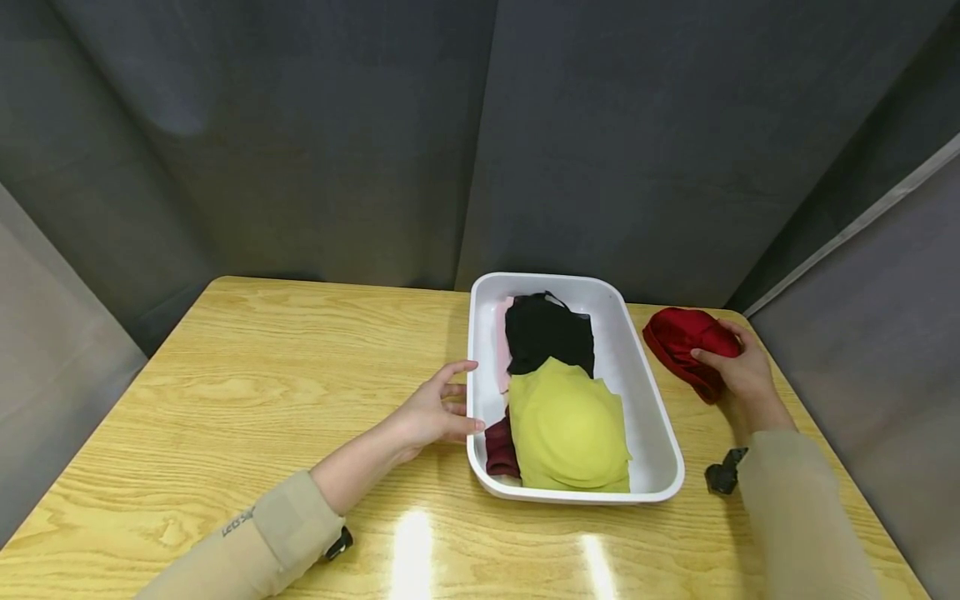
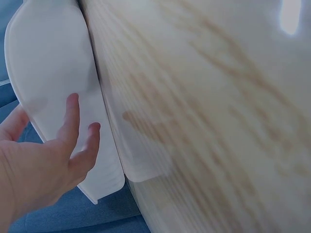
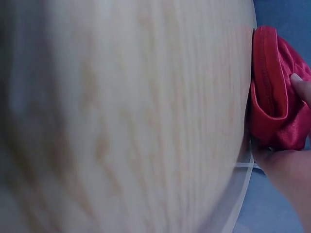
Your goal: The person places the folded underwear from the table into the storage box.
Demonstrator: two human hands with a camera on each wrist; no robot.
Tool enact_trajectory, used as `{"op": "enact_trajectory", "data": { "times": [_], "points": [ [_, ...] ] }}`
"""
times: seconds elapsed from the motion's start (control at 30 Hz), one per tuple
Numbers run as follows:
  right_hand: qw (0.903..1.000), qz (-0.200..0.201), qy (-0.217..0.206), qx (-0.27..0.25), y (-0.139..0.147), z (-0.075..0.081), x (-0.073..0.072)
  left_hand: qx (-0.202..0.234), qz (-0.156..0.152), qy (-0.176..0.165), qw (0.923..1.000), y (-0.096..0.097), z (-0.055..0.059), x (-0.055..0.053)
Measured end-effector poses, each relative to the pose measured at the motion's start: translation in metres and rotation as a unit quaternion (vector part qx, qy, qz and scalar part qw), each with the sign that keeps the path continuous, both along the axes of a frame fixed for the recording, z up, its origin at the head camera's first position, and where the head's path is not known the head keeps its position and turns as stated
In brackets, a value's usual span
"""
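Note:
A white plastic tub [image 1: 652, 417] stands on the table with folded clothes in it. My left hand [image 1: 437, 408] is at its left side, thumb and a fingertip touching the rim, the other fingers spread along the outer wall. To the right of the tub, my right hand [image 1: 742, 371] grips a bunched red satin garment [image 1: 678, 337], thumb on top. In the right wrist view the red garment [image 3: 272, 87] shows a folded, stitched hem; its exact kind is unclear. The fingers behind it are mostly hidden.
Inside the tub lie a yellow garment [image 1: 573, 425], a black strapped garment [image 1: 551, 337], a dark red cloth [image 1: 501, 450] and a pink piece [image 1: 501, 354]. Dark grey curtains [image 1: 337, 150] hang behind the wooden table [image 1: 300, 358]; a grey panel [image 1: 885, 333] borders its right edge.

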State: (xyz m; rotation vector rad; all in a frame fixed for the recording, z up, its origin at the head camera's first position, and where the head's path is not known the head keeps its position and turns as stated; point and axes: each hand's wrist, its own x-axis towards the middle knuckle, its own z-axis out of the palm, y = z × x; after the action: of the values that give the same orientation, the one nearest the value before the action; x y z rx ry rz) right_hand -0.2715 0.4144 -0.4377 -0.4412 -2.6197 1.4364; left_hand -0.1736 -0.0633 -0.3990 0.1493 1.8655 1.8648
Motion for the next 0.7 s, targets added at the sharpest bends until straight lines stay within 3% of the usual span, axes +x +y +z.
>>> {"op": "enact_trajectory", "data": {
  "times": [0.17, 0.33, 0.7],
  "points": [
    [0.9994, 0.006, 0.030, 0.015, 0.0000, -0.0004, 0.0000, 0.001, -0.001, 0.002, 1.0000, -0.0004, -0.0005, -0.0005],
    [0.9997, 0.001, 0.024, 0.000, -0.0017, -0.0001, 0.0011, 0.000, 0.000, 0.000, 1.0000, -0.0002, -0.0008, -0.0004],
    [0.9968, 0.020, 0.052, 0.058, -0.0036, 0.0092, 0.0058, 0.006, -0.001, -0.002, 1.0000, 0.0015, -0.0021, -0.0003]
  ]
}}
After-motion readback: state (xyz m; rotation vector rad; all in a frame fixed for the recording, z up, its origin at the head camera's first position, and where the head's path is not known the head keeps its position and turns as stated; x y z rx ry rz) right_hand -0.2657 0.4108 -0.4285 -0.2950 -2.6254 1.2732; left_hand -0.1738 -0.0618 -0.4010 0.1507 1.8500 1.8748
